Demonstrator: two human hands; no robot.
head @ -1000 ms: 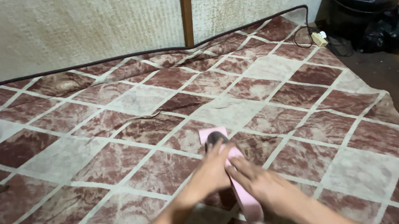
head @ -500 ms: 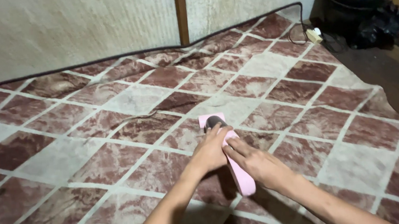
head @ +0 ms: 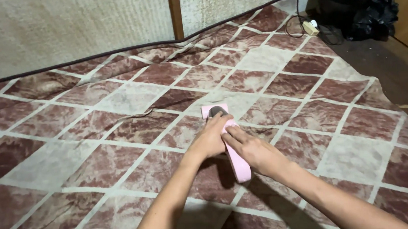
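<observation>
Between the two hands lay a long pink plastic hand tool [head: 238, 162] with a dark grey rounded head, flat on a soft rug with a brown and cream diamond pattern [head: 119, 130]. The left hand [head: 210, 139] was curled over the upper part of the tool, just behind the dark head, with its fingers closed on the pink body. The right hand [head: 252, 152] pressed on the handle from the other side, its fingers bent around the pink edge and touching the fingers of the left hand. Only the dark head beyond the left hand and the rounded lower end of the handle, below the right hand, were uncovered. Well beyond the grip, a dark cord [head: 90, 58] ran along the far edge of the rug, at the foot of a pale rough wall [head: 64, 28]. Far to the right of the hands, black plastic bags [head: 364, 7] stood on a dark floor [head: 402, 72], with a small white plug block [head: 311, 27] near them.
</observation>
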